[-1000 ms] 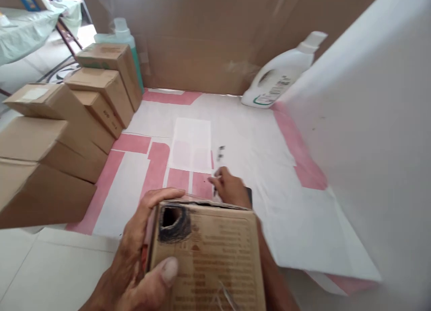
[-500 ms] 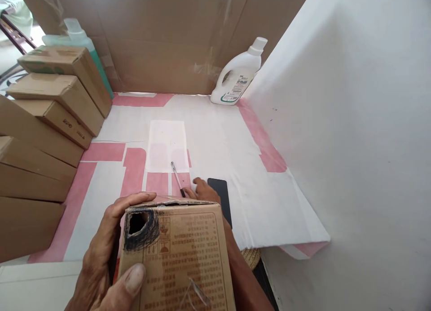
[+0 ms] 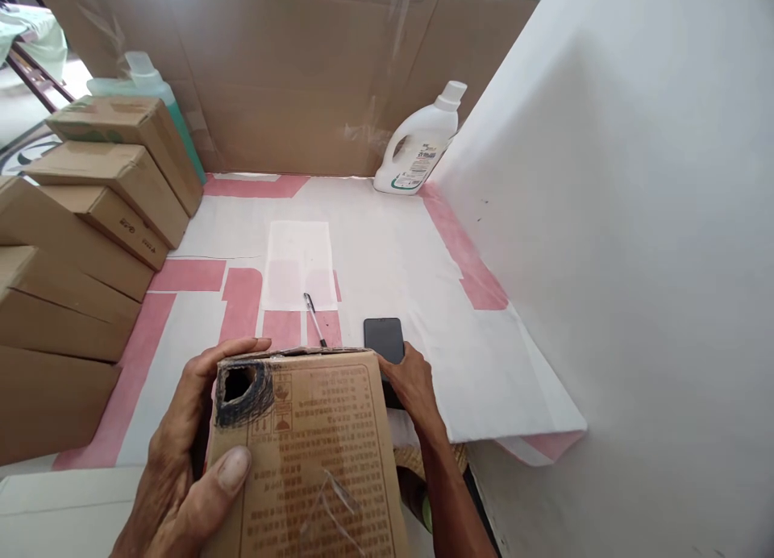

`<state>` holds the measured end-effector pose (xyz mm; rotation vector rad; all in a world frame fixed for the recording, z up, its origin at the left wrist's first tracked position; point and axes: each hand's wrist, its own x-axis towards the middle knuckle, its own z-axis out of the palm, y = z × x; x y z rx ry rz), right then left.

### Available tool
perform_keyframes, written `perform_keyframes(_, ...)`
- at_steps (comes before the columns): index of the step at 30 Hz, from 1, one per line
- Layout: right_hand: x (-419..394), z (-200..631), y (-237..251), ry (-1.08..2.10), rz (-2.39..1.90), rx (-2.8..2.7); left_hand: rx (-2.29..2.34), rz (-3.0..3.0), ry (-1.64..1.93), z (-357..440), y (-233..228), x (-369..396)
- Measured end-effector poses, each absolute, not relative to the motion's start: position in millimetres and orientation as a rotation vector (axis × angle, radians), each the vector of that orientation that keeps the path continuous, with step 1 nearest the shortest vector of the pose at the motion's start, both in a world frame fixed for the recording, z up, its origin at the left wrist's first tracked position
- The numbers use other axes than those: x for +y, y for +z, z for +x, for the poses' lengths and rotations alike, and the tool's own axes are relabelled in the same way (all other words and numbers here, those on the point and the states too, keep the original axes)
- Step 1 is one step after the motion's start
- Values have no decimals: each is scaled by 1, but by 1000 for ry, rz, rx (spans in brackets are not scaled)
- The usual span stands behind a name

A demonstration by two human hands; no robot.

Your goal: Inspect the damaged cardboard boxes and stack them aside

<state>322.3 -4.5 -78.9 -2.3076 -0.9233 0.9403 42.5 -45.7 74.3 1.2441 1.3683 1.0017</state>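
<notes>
A printed cardboard box (image 3: 320,429) fills the near middle, with a hole ringed in black scribble at its upper left corner. My left hand (image 3: 193,453) is closed on its left side, thumb on the printed face and fingers over the far edge. Just beyond the box's right corner, my right hand (image 3: 414,381) grips a dark phone (image 3: 383,337) lying on the cloth; the thumb crosses the phone, and the box hides part of the grip. A pen (image 3: 313,314) lies on the cloth, its far tip on a white paper sheet (image 3: 299,256).
Several cardboard boxes (image 3: 114,167) stand in a row at left, beside a green-liquid bottle (image 3: 175,114). A white detergent jug (image 3: 417,151) stands by the cardboard panel (image 3: 284,82) at the back. A white wall (image 3: 634,219) rises at right.
My right hand has moved from beside the pen rightward to the phone and closed on it. The phone has turned slightly and shifted left. The left hand still holds the box.
</notes>
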Motion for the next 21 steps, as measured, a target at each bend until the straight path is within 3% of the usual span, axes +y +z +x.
perform_keyframes(5,-26,319,-61,1278,-1818,-695,1383,1218,1059,37,70,-47)
perform_keyframes(11,-39,330,15,1354,-1229,-113,1364,1203,1188,44,72,-52)
perform_keyframes(15,-45,322,58,1309,-1202,68,1354,1195,1252,48,70,-58)
perform_keyframes(21,-74,311,75,1564,-1109,13,1417,1043,1279,32,59,-51)
